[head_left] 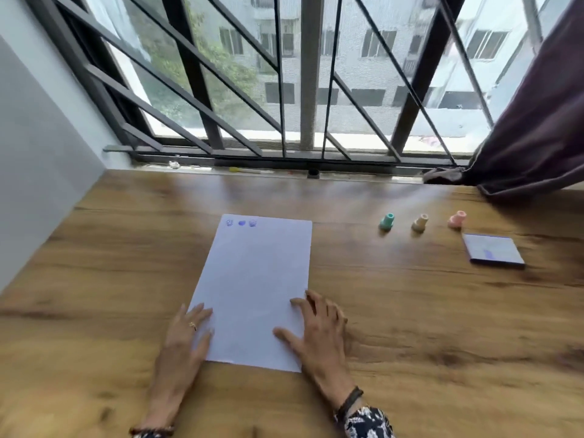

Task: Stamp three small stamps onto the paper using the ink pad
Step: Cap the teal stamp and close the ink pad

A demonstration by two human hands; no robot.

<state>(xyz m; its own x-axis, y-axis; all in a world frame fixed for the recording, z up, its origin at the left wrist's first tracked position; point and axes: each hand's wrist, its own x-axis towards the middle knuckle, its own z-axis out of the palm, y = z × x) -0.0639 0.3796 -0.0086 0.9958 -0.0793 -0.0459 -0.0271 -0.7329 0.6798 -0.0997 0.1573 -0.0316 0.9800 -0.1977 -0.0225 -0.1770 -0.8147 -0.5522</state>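
Note:
A white sheet of paper (pixel 252 279) lies on the wooden table, with three small blue stamp marks (pixel 241 223) in a row at its far left corner. My left hand (pixel 186 339) rests flat on the paper's near left edge, fingers apart. My right hand (pixel 316 330) lies flat on its near right edge, also holding nothing. To the right stand three small stamps: a green stamp (pixel 387 221), a cream stamp (pixel 420 222) and a pink stamp (pixel 457 219). Just beyond them, at the right, lies the closed blue ink pad (pixel 493 249).
The wooden table (pixel 410 311) runs up to a barred window (pixel 300 90) at the back. A grey wall (pixel 38 153) bounds the left side. A dark purple curtain (pixel 537 121) hangs over the far right corner.

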